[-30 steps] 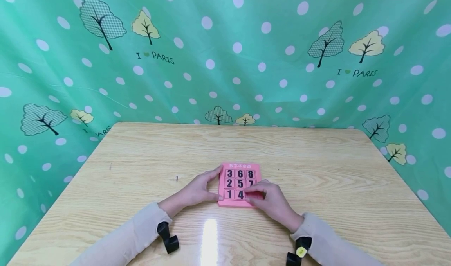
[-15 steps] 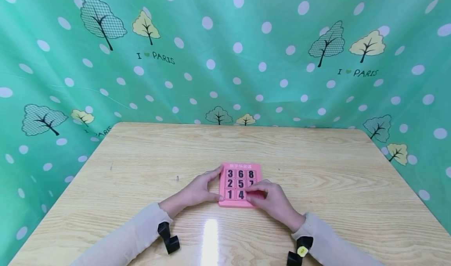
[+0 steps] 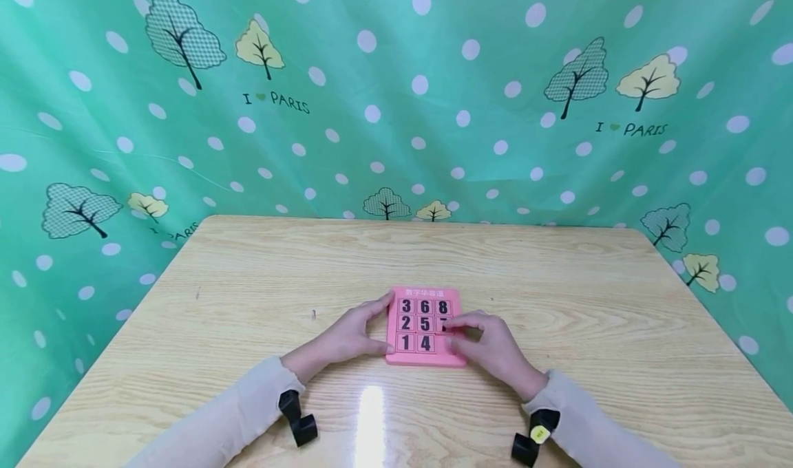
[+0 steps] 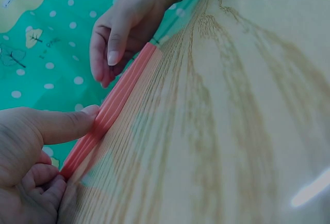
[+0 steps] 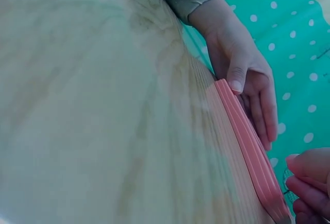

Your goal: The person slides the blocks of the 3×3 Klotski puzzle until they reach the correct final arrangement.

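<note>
A pink number sliding puzzle (image 3: pixel 427 360) lies flat on the wooden table, its black-numbered tiles reading 3, 6, 8 on top, 2, 5, 7 in the middle and 1, 4 below. The bottom right cell is bare. My left hand (image 3: pixel 348 332) holds the puzzle's left side, index finger at the upper corner and thumb at the lower one. Over the right side is my right hand (image 3: pixel 492 344), with a fingertip on the 7 tile (image 3: pixel 443 325), partly covering it, and the thumb by the bare cell. Both wrist views show the pink edge (image 4: pixel 111 108) side-on.
The wooden table (image 3: pixel 248 282) extends around the puzzle, with a bright light reflection near its front. A green dotted cloth (image 3: pixel 396 96) with printed trees hangs behind it. Black wrist cameras (image 3: pixel 299 418) are strapped over both light sleeves.
My right hand has shifted right and its index finger has moved up to the 7 tile, uncovering the bare bottom right cell. The left hand stays in place.
</note>
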### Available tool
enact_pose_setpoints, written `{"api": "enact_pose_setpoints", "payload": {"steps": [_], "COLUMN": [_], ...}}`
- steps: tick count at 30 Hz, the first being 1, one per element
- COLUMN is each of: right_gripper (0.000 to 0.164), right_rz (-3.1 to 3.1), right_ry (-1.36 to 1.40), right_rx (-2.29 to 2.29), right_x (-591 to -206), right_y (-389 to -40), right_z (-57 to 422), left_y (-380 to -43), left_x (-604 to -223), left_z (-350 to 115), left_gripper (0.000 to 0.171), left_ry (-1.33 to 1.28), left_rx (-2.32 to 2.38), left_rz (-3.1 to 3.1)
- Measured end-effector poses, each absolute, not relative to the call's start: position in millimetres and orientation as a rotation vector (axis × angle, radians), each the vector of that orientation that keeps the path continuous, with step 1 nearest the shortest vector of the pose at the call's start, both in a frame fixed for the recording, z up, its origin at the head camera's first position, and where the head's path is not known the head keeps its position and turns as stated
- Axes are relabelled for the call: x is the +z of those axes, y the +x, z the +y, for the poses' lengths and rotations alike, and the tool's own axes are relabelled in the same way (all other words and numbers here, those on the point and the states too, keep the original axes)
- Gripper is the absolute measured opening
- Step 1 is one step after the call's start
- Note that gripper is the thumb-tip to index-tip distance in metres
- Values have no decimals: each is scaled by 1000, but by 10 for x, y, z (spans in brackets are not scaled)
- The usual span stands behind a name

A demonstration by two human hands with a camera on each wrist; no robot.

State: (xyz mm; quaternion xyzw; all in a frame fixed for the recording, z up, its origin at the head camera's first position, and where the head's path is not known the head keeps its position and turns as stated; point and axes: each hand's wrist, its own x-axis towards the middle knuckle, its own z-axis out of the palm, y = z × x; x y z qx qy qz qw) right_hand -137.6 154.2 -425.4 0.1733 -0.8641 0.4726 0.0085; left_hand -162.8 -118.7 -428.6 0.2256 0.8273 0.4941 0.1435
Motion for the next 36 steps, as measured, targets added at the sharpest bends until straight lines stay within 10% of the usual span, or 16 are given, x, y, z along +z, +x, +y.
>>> {"api": "enact_pose_setpoints", "payload": {"steps": [36], "right_gripper": [28], "right_rz": [-2769], "right_ry": [397], "right_rx": [1425], "right_x": [-4258], "right_y": [-1503], "right_z": [1611], "left_y": [-1625], "left_x": [-4279], "left_z": [-1187], "left_gripper": [97], "left_ry": [620], "left_rx": [1391], "left_rz": [2403]}}
